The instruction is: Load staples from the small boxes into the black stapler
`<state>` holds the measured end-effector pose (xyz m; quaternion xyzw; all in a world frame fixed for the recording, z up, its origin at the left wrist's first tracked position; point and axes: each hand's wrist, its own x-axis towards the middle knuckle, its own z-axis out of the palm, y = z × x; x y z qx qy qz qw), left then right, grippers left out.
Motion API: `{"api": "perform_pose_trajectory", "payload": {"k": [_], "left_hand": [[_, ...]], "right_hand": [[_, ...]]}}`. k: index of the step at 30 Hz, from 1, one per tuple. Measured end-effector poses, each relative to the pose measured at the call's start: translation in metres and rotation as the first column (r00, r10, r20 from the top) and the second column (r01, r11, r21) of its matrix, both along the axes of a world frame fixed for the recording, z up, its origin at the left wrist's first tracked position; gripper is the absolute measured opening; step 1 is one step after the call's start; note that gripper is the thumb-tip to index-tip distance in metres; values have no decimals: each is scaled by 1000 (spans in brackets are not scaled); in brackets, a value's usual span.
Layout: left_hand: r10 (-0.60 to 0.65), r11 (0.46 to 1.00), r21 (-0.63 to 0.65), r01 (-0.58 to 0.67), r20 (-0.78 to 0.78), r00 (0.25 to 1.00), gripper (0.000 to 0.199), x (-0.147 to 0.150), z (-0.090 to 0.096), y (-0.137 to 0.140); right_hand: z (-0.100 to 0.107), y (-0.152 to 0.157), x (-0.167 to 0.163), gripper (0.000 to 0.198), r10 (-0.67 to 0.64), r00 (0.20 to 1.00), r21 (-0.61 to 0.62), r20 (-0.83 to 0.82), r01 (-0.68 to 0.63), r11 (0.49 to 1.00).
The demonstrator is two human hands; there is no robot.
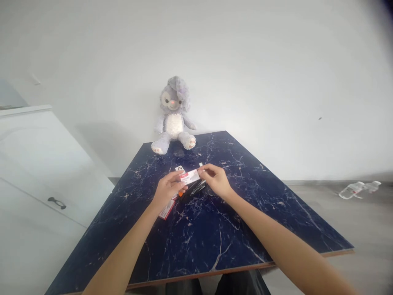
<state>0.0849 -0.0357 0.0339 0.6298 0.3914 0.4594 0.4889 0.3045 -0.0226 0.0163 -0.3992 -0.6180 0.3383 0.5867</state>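
Observation:
Between my two hands, above the table, is a small white and red box [190, 177] with printing on its face. My left hand [168, 188] grips its left end, thumb below and fingers above. At the right end, the fingertips of my right hand [215, 180] pinch the box. Under the hands lies a black object [196, 188], partly covered, whose kind I cannot make out. A second red and white box [166, 209] rests on the table by my left wrist. Behind the left fingers, a white card-like piece with a dark picture [179, 169] shows, and something orange [181, 193] peeks out below.
The dark blue marble-patterned table [233, 229] has a wooden front edge. A grey plush rabbit [174, 119] sits at its back against the wall. To the left stands a white cabinet [39, 172]; plastic bottles [351, 190] lie on the floor at right.

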Motion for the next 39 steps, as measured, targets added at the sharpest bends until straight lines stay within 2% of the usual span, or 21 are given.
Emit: {"api": "perform_pose_trajectory", "payload": {"k": [2,4,6,8,11,14,16,18,20,23,27,32,39], "left_hand": [[-79,997,7,81,-154,985,45,5,-1,-7],[-165,980,48,194,-352,921,38,12,-6,-15],[-168,943,166,287,-506,846,27,19,-12,-22],[-82,890,324,320,-576,813,17,22,-16,-26],[113,839,500,213,-545,831,15,17,-16,-23],[280,811,583,45,-456,845,15,7,-11,-11],[303,810,586,2,-422,855,15,2,-10,-3],[277,823,568,29,-444,852,15,-1,-11,3],[264,827,556,81,-512,817,15,-2,-14,6],[286,812,567,137,-592,754,19,-1,-18,6],[302,796,582,167,-620,724,20,-2,-18,6],[230,830,502,244,-706,670,37,-8,-20,10],[241,857,486,172,-673,699,37,-17,-27,22]], "right_hand": [[-1,8,6,26,-37,976,-70,-215,22,997],[-3,16,12,31,-61,925,-143,-375,8,990],[-6,24,19,30,-53,905,-214,-422,-42,976],[-10,28,23,26,-8,923,-269,-384,-103,957],[-13,29,26,38,45,960,-281,-277,-126,951],[-13,26,22,51,57,978,-256,-199,-108,961],[-11,22,17,52,99,978,-253,-185,-144,957],[-9,19,13,50,148,966,-253,-212,-200,947],[-7,17,10,47,172,954,-257,-245,-235,938],[-6,16,8,39,175,951,-258,-255,-241,936],[-7,16,8,22,128,956,-250,-264,-195,948],[-12,21,12,25,84,991,-249,-102,-107,963],[-12,27,29,33,77,979,-301,188,-18,954]]}}
